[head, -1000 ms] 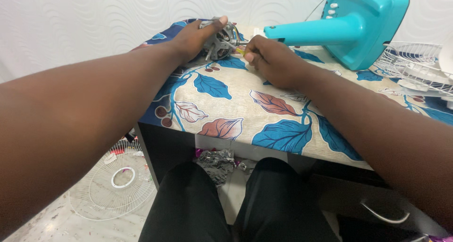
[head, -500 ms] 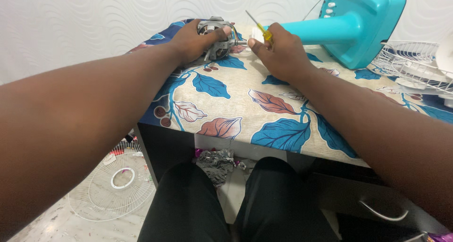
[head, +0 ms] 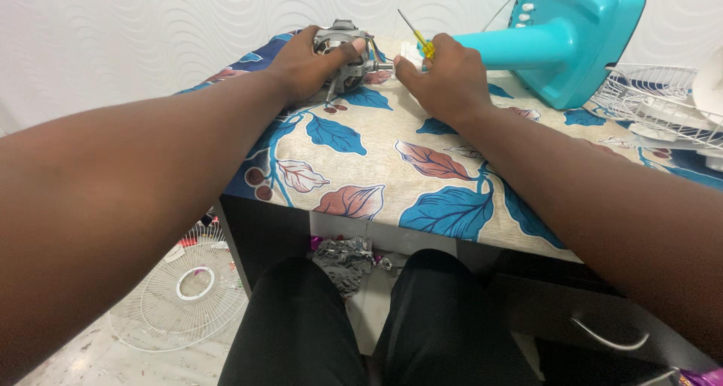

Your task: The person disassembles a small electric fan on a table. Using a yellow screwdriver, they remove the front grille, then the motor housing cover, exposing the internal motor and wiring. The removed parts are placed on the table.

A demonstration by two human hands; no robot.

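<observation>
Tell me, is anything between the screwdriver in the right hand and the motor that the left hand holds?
Nothing visible. The left hand grips the motor; the right hand holds the screwdriver, tip up, beside the motor's shaft, only tablecloth beneath.

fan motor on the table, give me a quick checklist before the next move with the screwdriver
1. Left hand gripping the fan motor: ok.
2. Motor resting on the table, inside its edge: ok.
3. Right hand holding the yellow-handled screwdriver: ok.
4. Screwdriver tip seated on a screw: not ok, the tip points up, away from the motor.
5. Motor shaft free of fingers: ok.
6. Which screws remain: cannot tell, the hand covers the housing.
</observation>
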